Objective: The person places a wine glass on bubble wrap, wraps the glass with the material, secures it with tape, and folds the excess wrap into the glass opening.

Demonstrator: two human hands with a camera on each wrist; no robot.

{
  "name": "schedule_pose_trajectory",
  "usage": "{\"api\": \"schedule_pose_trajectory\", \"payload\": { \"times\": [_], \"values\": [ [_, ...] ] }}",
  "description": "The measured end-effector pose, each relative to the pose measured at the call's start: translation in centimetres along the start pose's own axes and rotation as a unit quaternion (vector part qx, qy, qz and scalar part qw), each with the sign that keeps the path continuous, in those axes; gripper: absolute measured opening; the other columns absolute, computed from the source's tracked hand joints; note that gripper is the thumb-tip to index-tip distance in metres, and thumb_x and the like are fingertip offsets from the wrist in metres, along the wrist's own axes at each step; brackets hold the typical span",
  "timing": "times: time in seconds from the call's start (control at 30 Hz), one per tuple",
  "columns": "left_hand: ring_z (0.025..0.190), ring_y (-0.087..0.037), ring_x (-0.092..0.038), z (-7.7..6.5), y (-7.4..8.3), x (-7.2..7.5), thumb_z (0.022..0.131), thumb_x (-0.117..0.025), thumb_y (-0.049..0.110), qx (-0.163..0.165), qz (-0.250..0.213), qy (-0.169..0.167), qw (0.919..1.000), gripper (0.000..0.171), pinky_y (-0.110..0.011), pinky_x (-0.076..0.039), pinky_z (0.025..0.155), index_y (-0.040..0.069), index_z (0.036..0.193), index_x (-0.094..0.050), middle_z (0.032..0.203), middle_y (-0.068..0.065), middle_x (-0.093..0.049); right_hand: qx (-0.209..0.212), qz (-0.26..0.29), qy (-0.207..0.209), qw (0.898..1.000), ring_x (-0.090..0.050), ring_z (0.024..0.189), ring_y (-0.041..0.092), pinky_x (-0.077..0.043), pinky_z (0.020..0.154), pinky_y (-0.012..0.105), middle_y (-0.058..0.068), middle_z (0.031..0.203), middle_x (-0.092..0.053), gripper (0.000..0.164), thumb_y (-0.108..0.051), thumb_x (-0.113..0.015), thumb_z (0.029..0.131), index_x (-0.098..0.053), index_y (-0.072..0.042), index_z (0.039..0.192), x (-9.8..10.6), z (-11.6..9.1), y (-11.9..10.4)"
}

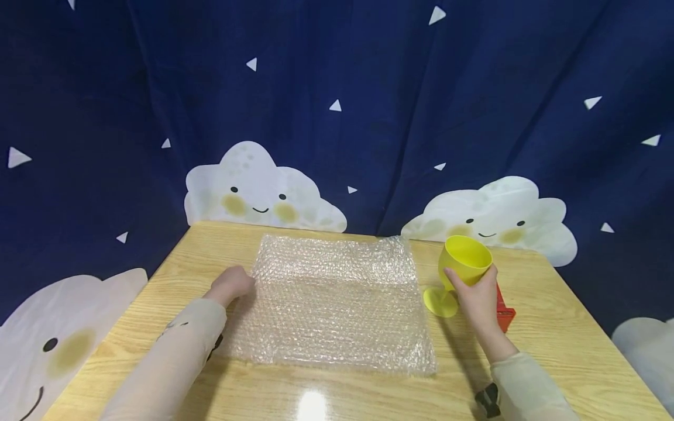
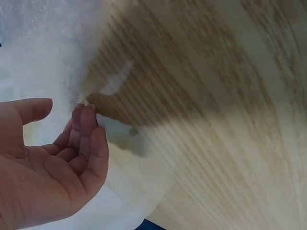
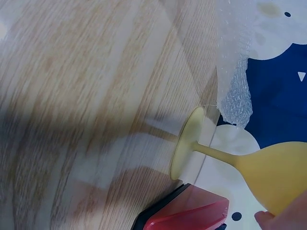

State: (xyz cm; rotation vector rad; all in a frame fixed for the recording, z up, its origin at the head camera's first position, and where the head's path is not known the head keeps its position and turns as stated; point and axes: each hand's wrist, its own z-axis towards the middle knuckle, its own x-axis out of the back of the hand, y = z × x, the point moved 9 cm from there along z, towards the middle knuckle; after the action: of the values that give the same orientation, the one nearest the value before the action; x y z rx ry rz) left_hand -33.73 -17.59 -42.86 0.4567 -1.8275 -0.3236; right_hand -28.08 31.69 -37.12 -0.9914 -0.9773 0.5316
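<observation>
A sheet of clear bubble wrap (image 1: 337, 316) lies spread on the wooden table. At its left edge is my left hand (image 1: 231, 285); the left wrist view shows the fingers loosely bent, the thumb apart and nothing held. My right hand (image 1: 480, 304) grips a yellow plastic goblet (image 1: 463, 260) round its bowl, to the right of the wrap. The goblet leans, its stem and round foot pointing down and left. In the right wrist view the foot appears close over the tabletop, and only fingertips show against the bowl.
Partly hidden behind my right hand is a red object (image 1: 504, 313), with a black edge in the right wrist view. Beyond the table (image 1: 558, 345) hangs a dark blue curtain (image 1: 368, 117) with white clouds and triangles.
</observation>
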Motion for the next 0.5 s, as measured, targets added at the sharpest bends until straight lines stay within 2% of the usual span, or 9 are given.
{"api": "schedule_pose_trajectory", "payload": {
  "times": [0.07,0.17,0.33,0.5],
  "values": [
    [0.055,-0.015,-0.039,0.3,-0.2,-0.2,0.086,-0.040,0.008,-0.010,-0.012,0.000,0.9999,0.018,-0.023,-0.033,0.049,0.003,0.071,-0.049,0.065,-0.006,-0.045,-0.003,-0.003,-0.001,1.000,-0.039,0.120,0.033,-0.031,0.107,0.049,0.022,0.135,-0.037,0.085,-0.030,-0.069,0.084,-0.015,-0.001,0.143,-0.1,-0.2,-0.1],
    [0.049,-0.010,-0.031,0.5,-0.2,-0.2,0.084,-0.038,0.003,-0.034,-0.022,0.001,0.9992,0.026,-0.020,-0.030,0.046,0.012,0.059,-0.039,0.056,0.000,-0.036,-0.007,-0.011,0.003,1.000,-0.040,0.120,0.033,-0.031,0.107,0.049,0.022,0.134,-0.037,0.085,-0.031,-0.069,0.083,-0.016,-0.001,0.143,-0.1,-0.4,-0.1],
    [0.049,-0.010,-0.031,0.8,-0.3,0.0,0.084,-0.038,0.004,-0.058,-0.052,0.004,0.9969,0.031,-0.020,-0.031,0.049,0.014,0.055,-0.036,0.055,0.002,-0.035,-0.008,-0.017,0.005,1.000,-0.040,0.120,0.033,-0.031,0.107,0.050,0.023,0.134,-0.038,0.084,-0.032,-0.069,0.083,-0.017,-0.001,0.142,0.0,-0.7,-0.4],
    [0.046,-0.008,-0.028,1.3,-0.9,0.3,0.088,-0.041,0.010,-0.051,-0.114,0.000,0.9922,0.038,-0.020,-0.029,0.049,0.016,0.052,-0.032,0.048,0.006,-0.031,0.005,-0.011,0.014,1.000,-0.042,0.118,0.031,-0.034,0.104,0.048,0.021,0.133,-0.038,0.080,-0.030,-0.070,0.083,-0.021,-0.001,0.140,0.3,-1.0,-1.5]
  ]
}}
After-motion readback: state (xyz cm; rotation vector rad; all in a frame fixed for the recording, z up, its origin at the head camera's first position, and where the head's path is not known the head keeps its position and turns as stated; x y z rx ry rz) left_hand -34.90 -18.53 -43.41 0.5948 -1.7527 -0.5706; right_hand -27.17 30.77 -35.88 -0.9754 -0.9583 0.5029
